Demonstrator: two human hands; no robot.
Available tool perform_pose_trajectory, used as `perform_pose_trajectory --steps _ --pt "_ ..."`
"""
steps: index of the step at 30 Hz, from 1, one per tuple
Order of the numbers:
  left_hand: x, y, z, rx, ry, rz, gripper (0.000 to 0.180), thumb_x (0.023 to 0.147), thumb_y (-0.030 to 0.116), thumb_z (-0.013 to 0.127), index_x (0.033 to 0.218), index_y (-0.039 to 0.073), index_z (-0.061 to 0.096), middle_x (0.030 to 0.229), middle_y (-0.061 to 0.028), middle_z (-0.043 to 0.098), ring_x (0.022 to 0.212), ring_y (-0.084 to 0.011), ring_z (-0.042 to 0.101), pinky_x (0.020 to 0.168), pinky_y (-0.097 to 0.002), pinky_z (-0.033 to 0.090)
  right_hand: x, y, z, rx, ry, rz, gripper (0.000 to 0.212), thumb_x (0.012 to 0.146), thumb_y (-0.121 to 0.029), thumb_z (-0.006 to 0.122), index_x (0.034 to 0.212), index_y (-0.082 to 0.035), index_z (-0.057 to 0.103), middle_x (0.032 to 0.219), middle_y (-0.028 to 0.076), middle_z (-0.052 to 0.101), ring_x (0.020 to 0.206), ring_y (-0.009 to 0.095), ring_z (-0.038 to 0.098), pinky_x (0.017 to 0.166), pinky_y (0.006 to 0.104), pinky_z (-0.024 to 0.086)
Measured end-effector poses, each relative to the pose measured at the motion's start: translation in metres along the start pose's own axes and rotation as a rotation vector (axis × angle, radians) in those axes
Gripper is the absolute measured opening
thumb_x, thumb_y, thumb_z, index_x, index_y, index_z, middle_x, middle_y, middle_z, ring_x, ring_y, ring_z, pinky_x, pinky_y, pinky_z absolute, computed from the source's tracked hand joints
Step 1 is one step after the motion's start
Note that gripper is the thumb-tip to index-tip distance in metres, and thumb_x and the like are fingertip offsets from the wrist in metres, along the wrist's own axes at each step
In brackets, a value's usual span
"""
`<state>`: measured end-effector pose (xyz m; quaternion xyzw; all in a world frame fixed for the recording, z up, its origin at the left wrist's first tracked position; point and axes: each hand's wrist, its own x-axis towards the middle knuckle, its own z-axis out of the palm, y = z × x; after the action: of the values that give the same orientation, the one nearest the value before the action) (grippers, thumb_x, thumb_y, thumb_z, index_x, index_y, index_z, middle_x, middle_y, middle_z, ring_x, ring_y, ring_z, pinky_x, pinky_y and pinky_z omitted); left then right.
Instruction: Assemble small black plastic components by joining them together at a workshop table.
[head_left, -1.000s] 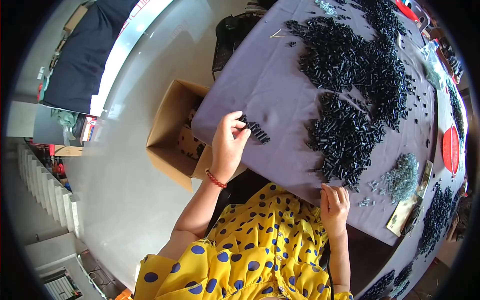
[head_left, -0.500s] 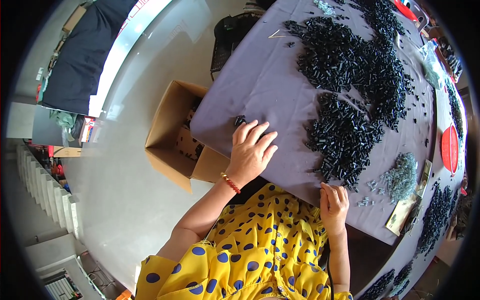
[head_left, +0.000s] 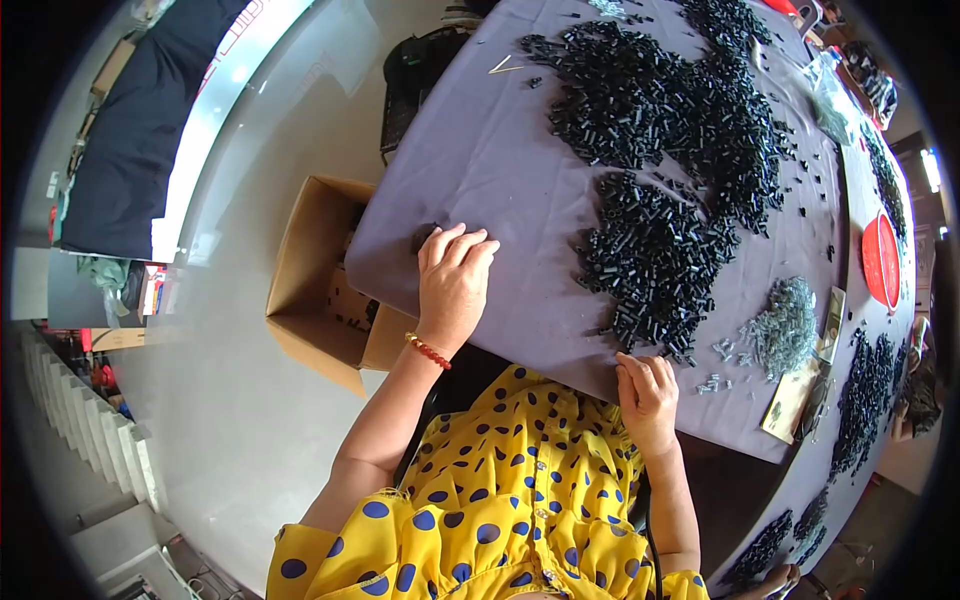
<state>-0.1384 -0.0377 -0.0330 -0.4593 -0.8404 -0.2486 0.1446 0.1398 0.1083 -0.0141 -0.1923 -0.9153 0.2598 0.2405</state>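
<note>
My left hand (head_left: 453, 288), with a red bead bracelet (head_left: 430, 349) at the wrist, rests palm down near the left edge of the grey cloth-covered table (head_left: 500, 140). Its fingers are stretched and slightly apart. Small black pieces (head_left: 426, 234) lie at its leftmost fingertip, partly covered by it. At the near table edge, my right hand (head_left: 648, 398) is closed, thumb against curled fingers; whatever it may hold is hidden. Just beyond it begins a large heap of short black tube-like pieces (head_left: 660, 240).
An open cardboard box (head_left: 295, 270) stands below the table's left corner. Clear small pieces (head_left: 785, 335) are piled right of my right hand, beside a yellowish flat card (head_left: 795, 400). Farther right are a red basin (head_left: 880, 260) and more black heaps (head_left: 865, 400).
The whole view has shifted, so table and box sit farther left. My left hand's fingers have drawn closer together and cover more of the black pieces. The right hand stays closed at the edge.
</note>
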Motion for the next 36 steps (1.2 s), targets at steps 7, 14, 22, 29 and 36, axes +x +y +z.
perform_pose_trajectory --steps 7,14,22,29,36 --pt "0.009 0.034 0.01 -0.118 -0.015 0.025 0.026 0.09 0.009 0.072 0.116 0.01 0.071 0.121 -0.0049 0.068 0.122 -0.026 0.057 0.11 -0.0436 0.042 -0.002 0.002 -0.002 0.002 0.006 0.01 0.023 0.082 0.004 0.074 0.103 -0.002 0.07 0.089 0.011 0.065 0.08 0.03 0.062 0.075 0.0397 0.052" --pt "0.041 0.095 0.04 -0.43 -0.095 0.12 0.032 0.094 0.016 0.069 0.125 0.007 0.068 0.132 -0.0116 0.064 0.125 -0.0315 0.057 0.108 -0.0427 0.046 0.002 -0.001 -0.003 0.007 0.02 -0.005 0.021 0.083 0.003 0.074 0.102 -0.002 0.069 0.088 0.01 0.065 0.079 0.029 0.062 0.073 0.0383 0.051" --pt "0.02 0.116 0.043 -0.451 -0.191 0.183 0.027 0.092 0.011 0.07 0.119 0.007 0.069 0.13 -0.0116 0.064 0.124 -0.0308 0.058 0.108 -0.0414 0.048 0.0 0.003 -0.001 -0.007 0.005 -0.02 0.024 0.084 0.001 0.073 0.106 -0.003 0.067 0.087 0.009 0.064 0.079 0.028 0.061 0.073 0.0397 0.049" --pt "-0.002 0.119 0.034 -0.506 -0.195 0.229 0.027 0.089 0.002 0.07 0.116 0.005 0.069 0.134 -0.0119 0.062 0.131 -0.0322 0.056 0.111 -0.0412 0.048 0.005 0.0 -0.004 -0.033 -0.017 -0.025 0.023 0.084 -0.001 0.074 0.106 -0.003 0.067 0.086 0.008 0.062 0.078 0.027 0.061 0.072 0.0395 0.049" --pt "-0.004 0.111 0.028 -0.67 -0.191 0.101 0.035 0.092 -0.001 0.068 0.127 0.004 0.065 0.135 -0.0146 0.063 0.131 -0.0316 0.059 0.108 -0.0418 0.05 0.004 -0.001 -0.004 -0.084 -0.021 -0.019 0.024 0.085 -0.002 0.073 0.108 -0.003 0.067 0.086 0.008 0.062 0.078 0.027 0.06 0.072 0.0397 0.049"
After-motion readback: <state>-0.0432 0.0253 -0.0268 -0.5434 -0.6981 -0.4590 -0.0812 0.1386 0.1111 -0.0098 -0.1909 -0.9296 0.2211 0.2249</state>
